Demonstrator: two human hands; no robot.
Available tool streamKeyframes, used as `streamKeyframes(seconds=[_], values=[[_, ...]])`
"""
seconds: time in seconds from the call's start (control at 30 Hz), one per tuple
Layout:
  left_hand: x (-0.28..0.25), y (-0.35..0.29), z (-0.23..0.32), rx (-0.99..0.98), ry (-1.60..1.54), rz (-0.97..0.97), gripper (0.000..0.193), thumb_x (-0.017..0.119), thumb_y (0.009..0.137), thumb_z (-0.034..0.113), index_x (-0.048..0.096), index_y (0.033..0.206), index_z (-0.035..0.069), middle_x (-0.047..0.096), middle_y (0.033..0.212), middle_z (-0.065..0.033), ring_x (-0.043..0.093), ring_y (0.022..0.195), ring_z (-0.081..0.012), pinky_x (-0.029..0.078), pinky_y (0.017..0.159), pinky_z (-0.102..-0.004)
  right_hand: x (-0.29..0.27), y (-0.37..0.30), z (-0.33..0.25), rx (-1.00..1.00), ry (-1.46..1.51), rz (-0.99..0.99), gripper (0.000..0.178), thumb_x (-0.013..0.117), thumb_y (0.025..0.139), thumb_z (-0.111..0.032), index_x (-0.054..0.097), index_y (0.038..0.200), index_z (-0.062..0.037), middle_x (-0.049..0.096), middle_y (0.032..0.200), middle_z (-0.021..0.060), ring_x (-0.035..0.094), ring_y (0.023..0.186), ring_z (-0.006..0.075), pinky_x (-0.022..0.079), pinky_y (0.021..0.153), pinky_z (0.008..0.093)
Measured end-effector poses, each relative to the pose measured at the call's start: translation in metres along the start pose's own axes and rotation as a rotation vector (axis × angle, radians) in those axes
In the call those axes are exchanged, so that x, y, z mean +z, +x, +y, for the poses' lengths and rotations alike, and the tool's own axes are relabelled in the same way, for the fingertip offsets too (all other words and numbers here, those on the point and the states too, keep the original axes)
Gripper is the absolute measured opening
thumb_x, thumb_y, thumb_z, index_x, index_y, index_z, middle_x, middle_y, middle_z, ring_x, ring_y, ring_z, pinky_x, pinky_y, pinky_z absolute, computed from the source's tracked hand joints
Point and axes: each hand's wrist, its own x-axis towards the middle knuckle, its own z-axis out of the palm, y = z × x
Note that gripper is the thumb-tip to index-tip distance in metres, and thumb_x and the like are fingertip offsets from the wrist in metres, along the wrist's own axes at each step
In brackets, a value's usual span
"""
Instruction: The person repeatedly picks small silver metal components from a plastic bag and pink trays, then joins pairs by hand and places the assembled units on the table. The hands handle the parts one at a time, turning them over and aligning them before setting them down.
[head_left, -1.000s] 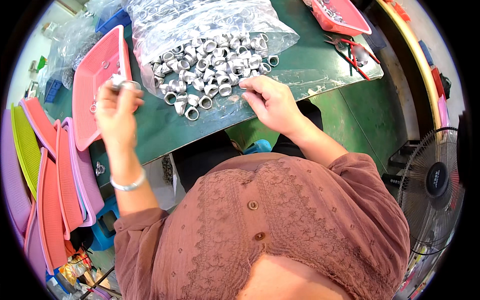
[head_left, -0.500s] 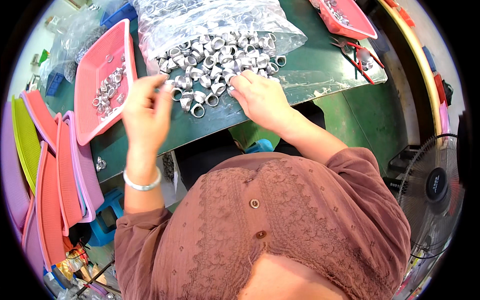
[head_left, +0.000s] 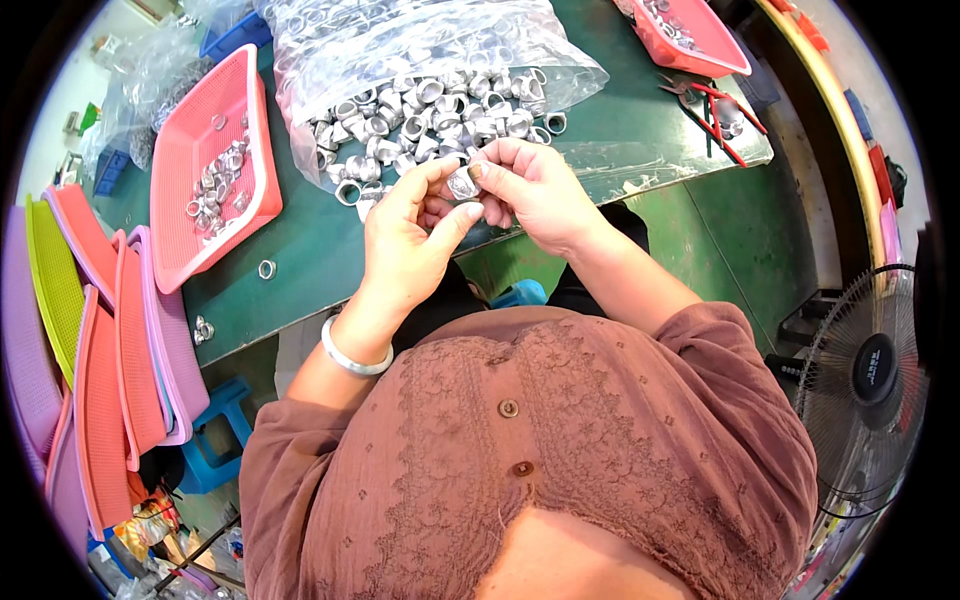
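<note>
One silver ring [head_left: 463,184] sits between the left hand [head_left: 405,245] and the right hand [head_left: 540,195], which we see close together, thumbs and fingers clamped on it, above the near edge of the green table [head_left: 310,285]. Just beyond them, we find a heap of rings [head_left: 430,112] at the mouth of a clear plastic bag [head_left: 425,40]. On our left, a pink basket [head_left: 185,150] stands with more rings in it, and a loose ring [head_left: 267,270] lies on the table near its lower corner. A bangle [head_left: 355,362] circles the left wrist. Toward the far right, we see red-handled pliers [head_left: 715,125] near a second pink basket [head_left: 700,63], which also holds small metal pieces.
</note>
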Motion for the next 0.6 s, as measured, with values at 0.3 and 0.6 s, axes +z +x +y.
streamKeyframes(seconds=[0.3,0.6], values=[[0.008,0.005,-0.008,0.119,0.010,0.046,0.033,0.066,0.077,0.002,0.055,0.108,-0.003,0.059,0.082,-0.0039,0.054,0.067,-0.0068,0.047,0.060,-0.0194,-0.008,-0.005,0.011,0.108,0.318,-0.065,0.016,0.057,0.087,-0.018,0.056,0.088,-0.0027,0.057,0.069,0.0020,0.052,0.051,0.0079,0.039,0.044,0.0188],[0.004,0.004,0.007,0.110,0.197,0.002,0.029,0.062,0.080,0.000,0.055,0.108,-0.002,0.054,0.079,0.0007,0.049,0.068,-0.0043,0.041,0.062,-0.0164,-0.039,-0.005,-0.018,-0.080,0.106,0.030,0.015,0.059,0.085,-0.018,0.059,0.088,-0.0032,0.059,0.069,0.0024,0.053,0.051,0.0079,0.042,0.047,0.0195]])
